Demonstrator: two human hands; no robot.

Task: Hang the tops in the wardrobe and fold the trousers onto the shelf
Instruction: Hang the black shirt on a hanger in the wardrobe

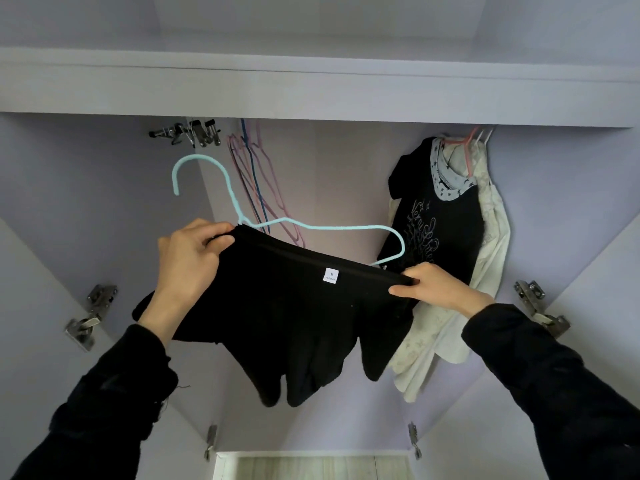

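A black garment (294, 317) is stretched in front of the open wardrobe (311, 88), its upper edge running as a long line from upper left down to lower right, with the rest of the cloth hanging below it. A small white size label (331, 275) sits just under that edge, near its middle. The left hand (188, 261) pinches the left end of the edge between thumb and curled fingers; the right hand (440, 285) pinches the right end, fingers pointing left along the cloth. One pale blue hanger (287, 221) rises from behind the garment: its hook points up and curls to the left, and its shoulder bar runs right, roughly along the garment's edge, looping back just beside the right hand.

Farther in, a cluster of empty hangers (256, 188), pink and blue, hangs in the middle; their number cannot be told. Left of them hang metal clips (194, 133). At the far right hang one black printed top (440, 216) and pale garments (485, 258) behind it. Four metal hinges show, two per door, such as one on the left (91, 315)
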